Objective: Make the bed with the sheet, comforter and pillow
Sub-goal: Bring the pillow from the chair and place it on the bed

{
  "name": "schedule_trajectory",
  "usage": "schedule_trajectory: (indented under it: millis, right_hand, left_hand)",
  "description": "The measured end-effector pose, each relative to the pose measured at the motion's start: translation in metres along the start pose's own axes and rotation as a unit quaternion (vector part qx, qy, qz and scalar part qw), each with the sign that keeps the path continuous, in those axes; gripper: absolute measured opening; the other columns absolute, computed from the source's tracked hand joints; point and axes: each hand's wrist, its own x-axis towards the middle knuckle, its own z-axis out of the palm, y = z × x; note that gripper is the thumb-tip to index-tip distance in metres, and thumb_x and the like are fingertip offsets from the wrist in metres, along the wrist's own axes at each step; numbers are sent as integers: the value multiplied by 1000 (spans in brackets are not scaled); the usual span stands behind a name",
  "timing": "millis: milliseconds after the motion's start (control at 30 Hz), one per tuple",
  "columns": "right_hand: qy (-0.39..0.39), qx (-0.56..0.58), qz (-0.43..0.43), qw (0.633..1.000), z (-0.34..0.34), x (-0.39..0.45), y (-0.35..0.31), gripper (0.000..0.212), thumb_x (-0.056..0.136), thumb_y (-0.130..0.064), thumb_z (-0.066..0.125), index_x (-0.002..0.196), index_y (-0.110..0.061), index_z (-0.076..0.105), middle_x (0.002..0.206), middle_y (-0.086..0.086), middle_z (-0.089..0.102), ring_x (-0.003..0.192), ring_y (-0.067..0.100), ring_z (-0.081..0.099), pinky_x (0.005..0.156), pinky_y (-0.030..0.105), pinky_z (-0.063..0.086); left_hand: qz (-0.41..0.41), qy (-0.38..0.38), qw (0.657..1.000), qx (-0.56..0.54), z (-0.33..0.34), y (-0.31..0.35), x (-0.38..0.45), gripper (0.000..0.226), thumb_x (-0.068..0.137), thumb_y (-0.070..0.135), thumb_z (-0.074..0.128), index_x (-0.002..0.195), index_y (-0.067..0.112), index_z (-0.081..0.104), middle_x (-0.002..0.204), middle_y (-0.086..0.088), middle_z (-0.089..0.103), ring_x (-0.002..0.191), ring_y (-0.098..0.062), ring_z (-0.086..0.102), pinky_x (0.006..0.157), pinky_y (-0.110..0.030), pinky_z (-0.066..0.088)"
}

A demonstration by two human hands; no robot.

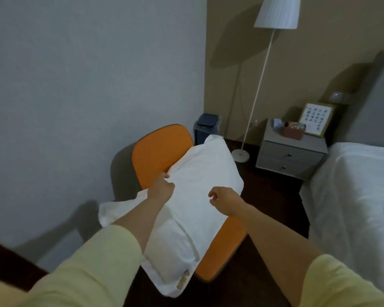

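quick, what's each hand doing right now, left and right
Left hand: gripping the edge of the white pillow on the orange chair.
Right hand: over the pillow, fingers loosely curled, holding nothing.

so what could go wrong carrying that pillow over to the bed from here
Only the left hand grips the pillow, pinching one edge; the right hand hovers above it, holding nothing. Lifted that way, the pillow may sag or slip onto the dark floor.

The route to the bed passes the thin floor lamp and the nightstand; a swinging pillow might knock the lamp or the picture frame.
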Motion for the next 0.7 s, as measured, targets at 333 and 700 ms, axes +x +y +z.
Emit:
schedule_trajectory:
  millis: [333,700]
  right_hand:
    - [-55,-23,32,998,-45,202,54,60,93,-15,55,146,-14,27,144,10,41,131,24,44,103,29,38]
    - [-79,61,-1,995,11,341,121,79,89,-32,61,149,-12,14,156,3,13,131,31,41,105,42,41]
  left_hand:
    - [-89,-60,992,72,88,19,191,72,89,19,63,148,7,23,152,-13,30,138,-31,36,109,-39,40]
    - [-192,-143,931,275,170,-33,298,96,76,55,68,149,18,18,155,-10,24,144,-33,21,118,-52,14]
